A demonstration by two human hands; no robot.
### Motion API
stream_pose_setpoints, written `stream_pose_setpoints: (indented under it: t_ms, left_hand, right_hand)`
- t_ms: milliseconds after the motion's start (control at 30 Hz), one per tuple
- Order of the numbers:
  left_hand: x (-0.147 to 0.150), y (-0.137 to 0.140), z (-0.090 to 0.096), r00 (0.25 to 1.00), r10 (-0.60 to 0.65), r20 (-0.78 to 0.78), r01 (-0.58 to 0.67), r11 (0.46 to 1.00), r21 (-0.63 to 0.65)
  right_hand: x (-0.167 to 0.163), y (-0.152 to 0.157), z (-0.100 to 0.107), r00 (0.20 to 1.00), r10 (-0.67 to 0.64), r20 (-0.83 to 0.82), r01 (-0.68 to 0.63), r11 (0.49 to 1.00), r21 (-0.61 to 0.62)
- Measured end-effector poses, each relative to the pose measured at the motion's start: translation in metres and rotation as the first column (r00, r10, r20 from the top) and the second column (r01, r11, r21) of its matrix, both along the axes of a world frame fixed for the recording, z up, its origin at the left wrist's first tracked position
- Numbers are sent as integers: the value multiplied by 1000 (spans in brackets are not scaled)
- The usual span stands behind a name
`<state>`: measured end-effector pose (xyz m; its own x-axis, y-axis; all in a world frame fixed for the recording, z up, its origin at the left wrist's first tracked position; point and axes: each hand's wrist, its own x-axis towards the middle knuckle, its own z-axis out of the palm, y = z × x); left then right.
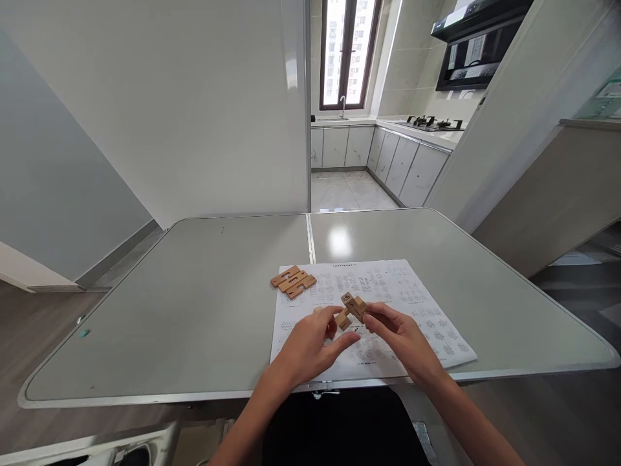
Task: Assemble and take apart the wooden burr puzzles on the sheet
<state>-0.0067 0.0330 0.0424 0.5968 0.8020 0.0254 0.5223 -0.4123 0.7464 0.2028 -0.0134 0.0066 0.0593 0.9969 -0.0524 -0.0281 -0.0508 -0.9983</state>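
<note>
Over the printed sheet, my right hand [402, 333] pinches a few notched wooden puzzle pieces [358, 307] fitted together at an angle; one bears a dark mark. My left hand [313, 346] is on the near left side, its index finger curled against a wooden block end [343, 320] and its thumb stretched out below. Whether that block is joined to the pieces in my right hand cannot be made out. Flat notched wooden pieces [293, 281] lie side by side, several centimetres beyond my left hand, on the sheet's upper left corner. A small wooden bit shows behind my left knuckles.
The white sheet [431, 323] with small printed diagrams lies on a grey folding table [194, 310] with a metal rim and a middle seam [310, 236]. A small teal object [85, 333] sits near the left edge. Behind are a sliding door panel and a kitchen.
</note>
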Motion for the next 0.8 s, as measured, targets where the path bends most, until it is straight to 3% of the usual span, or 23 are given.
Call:
stream_pose_setpoints:
  t_ms: [167, 267, 433, 567, 633, 733, 800]
  left_hand:
    - [4, -4, 10, 998, -20, 63, 22, 999, -29]
    - [1, -4, 8, 998, -18, 53, 20, 999, -30]
    - [-5, -6, 2, 999, -40, 29, 41, 999, -22]
    - [-10, -6, -5, 997, 74, 34, -75, 997, 30]
    - [-14, -5, -10, 987, 160, 0, -160, 984, 85]
    - [-21, -5, -18, 948, 296, -118, -269, 942, 201]
    - [-25, -5, -25, 907, 367, -206, -306, 911, 275]
  right_hand:
    - [-1, -3, 3, 998, 56, -23, -57, 998, -36]
    - [3, -3, 4, 981, 180, -74, -185, 980, -68]
    - [10, -5, 2, 891, 404, -208, -434, 892, -126]
    - [9, -17, 5, 799, 546, -250, -587, 798, -133]
    - [8, -20, 6, 851, 488, -194, -516, 846, -135]
    - [7, -19, 5, 963, 271, -8, -269, 952, -144]
    - [6, -16, 2, 978, 172, 115, -154, 977, -148]
